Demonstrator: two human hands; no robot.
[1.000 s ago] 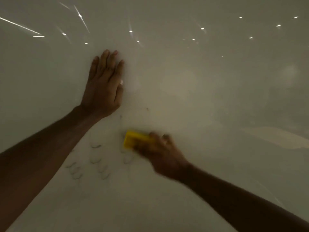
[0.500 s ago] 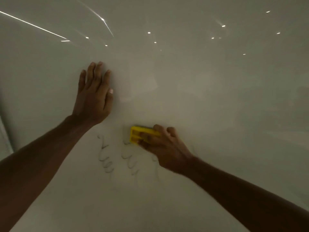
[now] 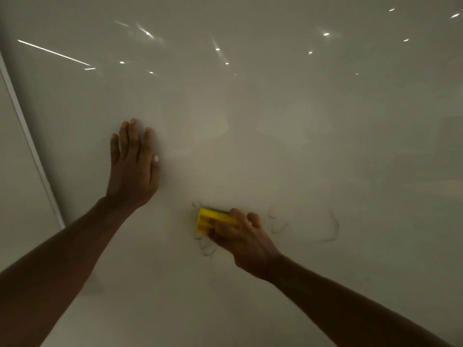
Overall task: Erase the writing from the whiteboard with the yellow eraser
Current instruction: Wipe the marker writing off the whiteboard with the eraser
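Note:
A glossy whiteboard (image 3: 300, 146) fills nearly the whole view. My right hand (image 3: 244, 237) grips the yellow eraser (image 3: 206, 219) and presses it flat against the board at lower centre. Faint dark scribbles (image 3: 206, 249) show just below the eraser, and more faint writing (image 3: 330, 229) curves to the right of my right hand. My left hand (image 3: 134, 169) lies flat on the board above and left of the eraser, palm down, fingers extended and holding nothing.
The board's pale left frame edge (image 3: 30, 146) runs diagonally down the left side, with a plain wall (image 3: 15, 196) beyond it. Ceiling lights reflect as bright spots (image 3: 218, 49) across the top of the board.
The view has swung left, bringing the board's left frame into sight. The scribbles left of the eraser are gone; only faint marks below it and to its right remain. My left hand stays flat on the board.

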